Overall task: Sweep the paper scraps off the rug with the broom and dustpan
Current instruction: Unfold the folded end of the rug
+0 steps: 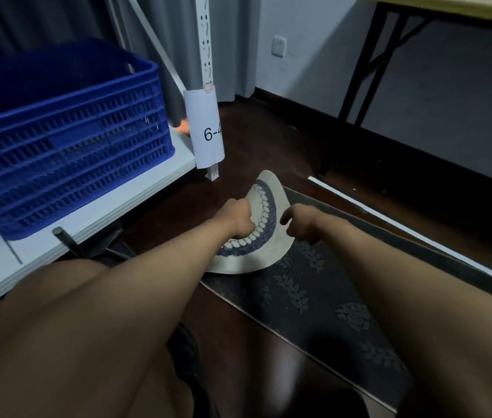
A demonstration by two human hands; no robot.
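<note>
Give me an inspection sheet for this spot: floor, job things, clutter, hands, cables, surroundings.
Surface: dark wood floor, partly covered by the rug.
Job's things: dark rug with leaf pattern, its far end folded back to show a pale underside; no broom, dustpan or paper scraps seen.
Clutter: blue crate on a white shelf; paper label reading "6-" on the shelf post.
Hands: left hand grips the folded rug end; right hand curled at its edge, grip unclear.
Cables: nothing seen.
Surroundings: wall socket, curtain, black table legs at right.
</note>
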